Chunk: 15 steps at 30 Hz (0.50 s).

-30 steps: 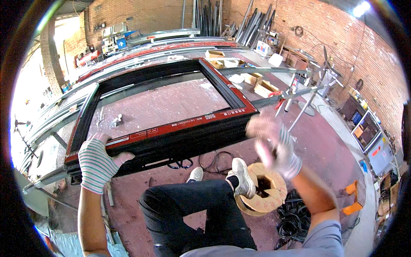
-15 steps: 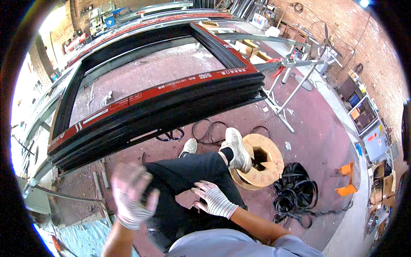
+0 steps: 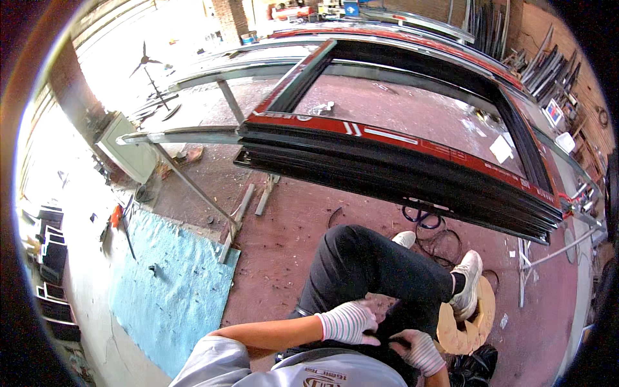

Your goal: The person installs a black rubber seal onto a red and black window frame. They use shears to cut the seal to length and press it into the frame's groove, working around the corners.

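Observation:
Both my hands are low over my lap in white gloves with thin stripes. My left hand [image 3: 350, 322] rests by my thigh, thumb apart from the fingers, and nothing shows in it. Close to its right, my right hand [image 3: 419, 351] lies over my dark trousers [image 3: 367, 271] with the thumb away from slightly bent fingers, also holding nothing I can see. Beyond my knees, a stack of black rectangular frames [image 3: 393, 171] with red film on top rests on metal stands, apart from both hands.
My shoe [image 3: 468, 274] is on a pale round spool [image 3: 474, 326], with black coiled strip [image 3: 476, 367] beside it. A light blue mat [image 3: 174, 290] covers floor at the left, near a metal stand leg [image 3: 193, 187]. A white cabinet [image 3: 126, 148] stands farther back.
The view has swung left, so the frames and spool appear farther right. My left hand, raised and blurred before, has come down to my lap near the right hand.

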Available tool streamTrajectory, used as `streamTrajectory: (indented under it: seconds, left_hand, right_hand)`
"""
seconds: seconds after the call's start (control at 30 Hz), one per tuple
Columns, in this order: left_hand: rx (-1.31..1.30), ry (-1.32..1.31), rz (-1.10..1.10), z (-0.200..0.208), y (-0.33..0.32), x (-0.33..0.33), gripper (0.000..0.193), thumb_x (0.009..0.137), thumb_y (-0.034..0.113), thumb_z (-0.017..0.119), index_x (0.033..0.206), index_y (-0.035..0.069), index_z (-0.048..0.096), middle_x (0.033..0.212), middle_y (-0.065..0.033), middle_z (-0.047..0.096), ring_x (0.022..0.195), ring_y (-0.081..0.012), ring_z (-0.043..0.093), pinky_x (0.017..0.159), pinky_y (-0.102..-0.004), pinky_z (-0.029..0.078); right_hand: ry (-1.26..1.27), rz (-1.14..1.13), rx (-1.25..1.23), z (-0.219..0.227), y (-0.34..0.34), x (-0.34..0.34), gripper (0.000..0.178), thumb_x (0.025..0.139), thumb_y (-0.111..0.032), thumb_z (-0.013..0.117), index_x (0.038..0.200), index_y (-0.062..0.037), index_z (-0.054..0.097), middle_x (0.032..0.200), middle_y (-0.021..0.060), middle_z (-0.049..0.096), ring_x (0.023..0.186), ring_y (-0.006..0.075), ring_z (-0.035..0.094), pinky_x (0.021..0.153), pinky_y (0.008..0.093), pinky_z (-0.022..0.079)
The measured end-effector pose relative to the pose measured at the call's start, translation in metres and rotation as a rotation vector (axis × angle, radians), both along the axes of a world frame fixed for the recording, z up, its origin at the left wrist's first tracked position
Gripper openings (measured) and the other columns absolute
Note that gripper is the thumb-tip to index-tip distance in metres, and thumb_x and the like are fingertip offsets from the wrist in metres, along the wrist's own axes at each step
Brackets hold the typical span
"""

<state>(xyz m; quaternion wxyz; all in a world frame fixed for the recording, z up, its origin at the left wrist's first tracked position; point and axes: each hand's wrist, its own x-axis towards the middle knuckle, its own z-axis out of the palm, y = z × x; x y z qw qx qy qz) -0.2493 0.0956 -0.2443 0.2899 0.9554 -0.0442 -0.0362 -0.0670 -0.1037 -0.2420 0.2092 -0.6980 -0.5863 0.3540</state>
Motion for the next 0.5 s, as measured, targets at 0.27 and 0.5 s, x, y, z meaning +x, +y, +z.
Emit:
streamTrajectory:
  seconds: [0.27, 0.5]
  left_hand:
    - [-0.3, 0.038, 0.273, 0.042, 0.02, -0.002, 0.037, 0.095, 0.046, 0.064, 0.104, 0.011, 0.074, 0.081, -0.0202, 0.07, 0.078, -0.0396, 0.07, 0.072, -0.0449, 0.057]
    - [-0.336, -0.005, 0.636, 0.083, 0.076, -0.039, 0.026, 0.084, 0.025, 0.082, 0.092, 0.0, 0.076, 0.077, -0.0141, 0.073, 0.068, -0.0193, 0.072, 0.064, -0.0343, 0.056]
  right_hand:
    - [-0.111, -0.301, 0.289, 0.016, -0.013, 0.033, 0.024, 0.082, -0.02, 0.082, 0.1, -0.0057, 0.074, 0.092, 0.0144, 0.073, 0.082, 0.0296, 0.072, 0.074, 0.0357, 0.056]
    - [-0.206, -0.428, 0.277, 0.045, -0.036, 0.098, 0.022, 0.08, -0.006, 0.079, 0.1, -0.0021, 0.071, 0.093, 0.0108, 0.073, 0.088, 0.0221, 0.07, 0.081, 0.0356, 0.054]
